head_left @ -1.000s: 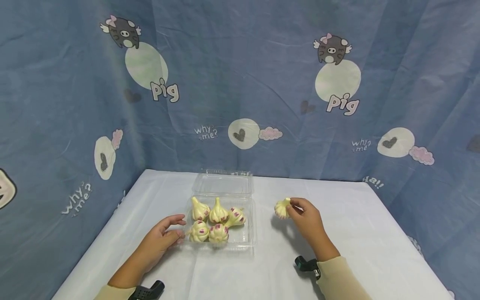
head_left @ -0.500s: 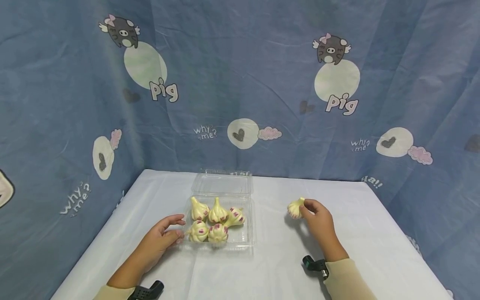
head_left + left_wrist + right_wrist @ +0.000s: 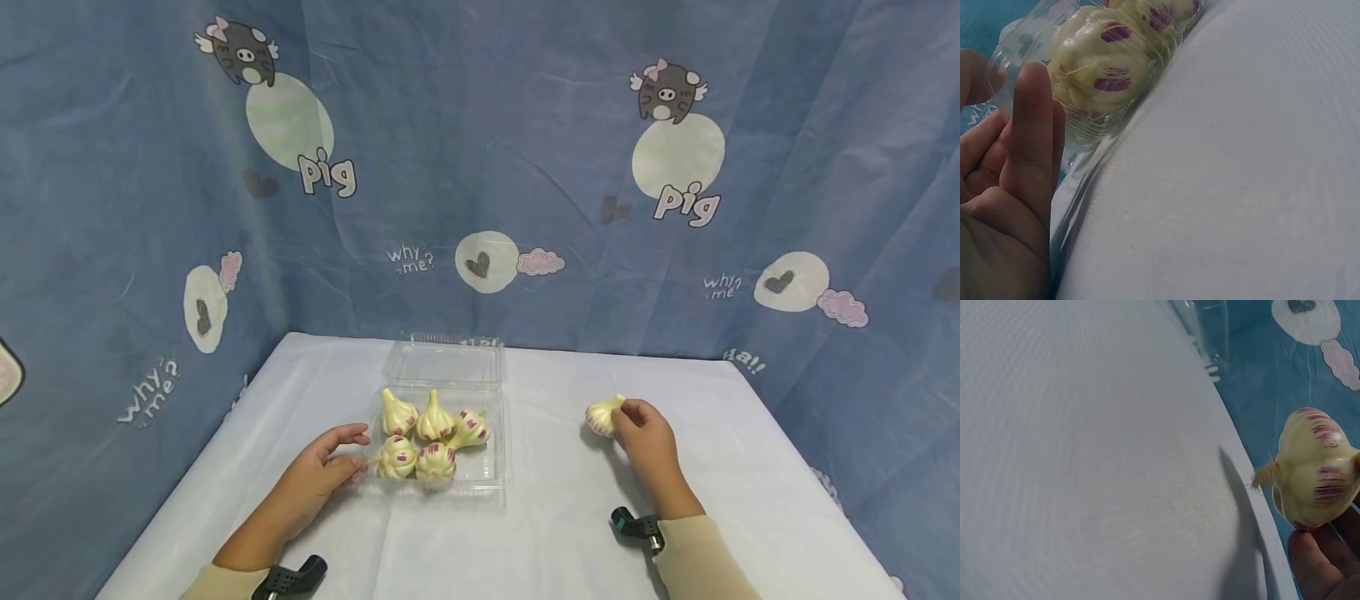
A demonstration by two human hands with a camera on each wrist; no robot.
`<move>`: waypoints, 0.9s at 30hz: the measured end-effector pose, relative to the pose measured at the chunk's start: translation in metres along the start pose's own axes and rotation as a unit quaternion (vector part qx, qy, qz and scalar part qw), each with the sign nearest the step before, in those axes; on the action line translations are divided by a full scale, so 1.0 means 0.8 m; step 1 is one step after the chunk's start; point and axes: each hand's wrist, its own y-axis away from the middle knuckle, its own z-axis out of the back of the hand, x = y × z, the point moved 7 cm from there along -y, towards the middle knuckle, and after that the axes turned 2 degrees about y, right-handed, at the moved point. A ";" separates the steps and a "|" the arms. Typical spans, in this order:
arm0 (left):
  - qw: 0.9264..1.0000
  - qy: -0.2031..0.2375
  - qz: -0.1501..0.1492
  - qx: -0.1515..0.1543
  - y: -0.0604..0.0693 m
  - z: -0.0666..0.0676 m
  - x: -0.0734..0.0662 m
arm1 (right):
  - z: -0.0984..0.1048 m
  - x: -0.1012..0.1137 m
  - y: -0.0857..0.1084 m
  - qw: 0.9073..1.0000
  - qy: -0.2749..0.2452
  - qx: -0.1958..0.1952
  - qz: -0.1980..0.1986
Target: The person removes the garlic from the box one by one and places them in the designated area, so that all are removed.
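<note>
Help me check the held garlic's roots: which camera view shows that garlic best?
The right wrist view: the held garlic appears large there, roots plain, though its stem end is cropped. The head view shows it small, pinched by the right hand, roots unclear. The left wrist view shows other garlic, not this one.

Pinched in the right hand (image 3: 647, 440) is a cream garlic bulb (image 3: 601, 417) streaked purplish pink, tilted, its frayed root tuft pointing away from the grip. Well to the left of that grip sits a clear plastic box (image 3: 480, 472), its lid (image 3: 444, 365) laid open on the far side, holding five similar bulbs (image 3: 436, 422): three behind, two nearer, huddled together.
</note>
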 end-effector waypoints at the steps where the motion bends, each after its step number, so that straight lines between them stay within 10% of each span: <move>1: 1.000 0.000 0.001 0.000 0.000 0.000 0.000 | 0.000 -0.002 0.000 1.000 -0.007 0.001 -0.005; 27: 1.000 0.001 -0.011 0.010 -0.001 0.000 -0.001 | -0.005 -0.027 -0.001 0.996 -0.051 0.016 -0.069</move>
